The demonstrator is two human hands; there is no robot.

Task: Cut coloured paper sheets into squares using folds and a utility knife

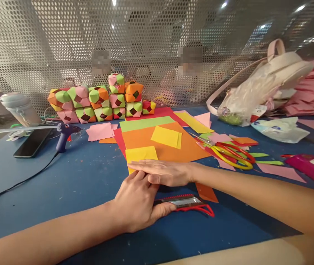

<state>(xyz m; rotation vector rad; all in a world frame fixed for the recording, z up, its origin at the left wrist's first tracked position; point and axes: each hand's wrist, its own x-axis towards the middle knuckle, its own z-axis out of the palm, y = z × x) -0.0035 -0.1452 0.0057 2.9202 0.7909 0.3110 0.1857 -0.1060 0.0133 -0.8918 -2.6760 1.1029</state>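
My right hand (pixel 168 172) lies flat with its fingers stretched out, across the yellow folded paper (pixel 141 154) and over the fingertips of my left hand. My left hand (pixel 137 200) is low on the table, knuckles bent and thumb spread away from the fingers; its fingertips are partly hidden under my right hand. The left thumb rests at a dark and silver tool with a red edge and red loop (pixel 187 201), whose kind I cannot make out. Beyond both hands, another yellow paper piece (pixel 166 137) sits on an orange sheet (pixel 137 135).
Folded paper balls (pixel 98 97) are stacked at the back against a perforated metal screen. Left are a blue glue gun (pixel 63 138), a phone (pixel 32 142) and a cup (pixel 21 110). Right are scissors (pixel 228 154), paper scraps, a magenta glue gun (pixel 308 167) and a white bag (pixel 272 77).
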